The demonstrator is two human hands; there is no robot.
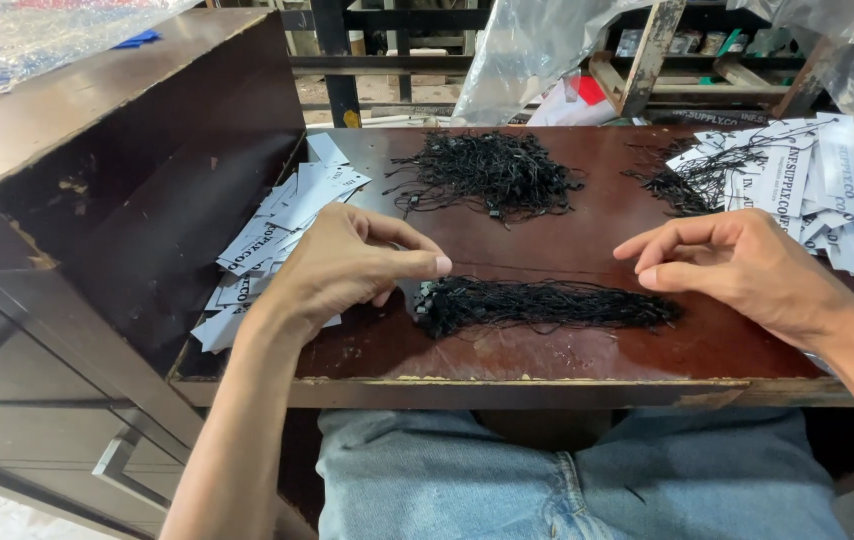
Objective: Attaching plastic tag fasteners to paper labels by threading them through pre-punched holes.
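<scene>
a dark reddish-brown wooden surface (547, 350) is seen from above, with a taller dark cabinet (97, 200) set against its left edge and blue denim-clad legs (587, 480) visible beneath its front rim. clear plastic sheeting (537, 50) is hung behind the far edge. a spread of white printed paper tags (827, 200) is heaped at the far right corner, some already strung with black cord, and a second pile of white tags (267, 240) is wedged at the left, between the surface and the cabinet. a loose tangle of black strings (492, 175) is laid at the far centre, well apart from the front. nearer the front, a long bundle of black strings (547, 305) is stretched sideways between the two hands. the left hand (347, 265) is held just above the bundle's left end, fingers curled and thumb pressed to forefinger in a pinch; the right hand (737, 260) is held near the bundle's right end, fingers half curled with thumb and forefinger drawn close. a thin single black string (537, 267) is seen running taut between the two pinches, just behind the bundle, though the grip itself is too fine to be made out clearly.
</scene>
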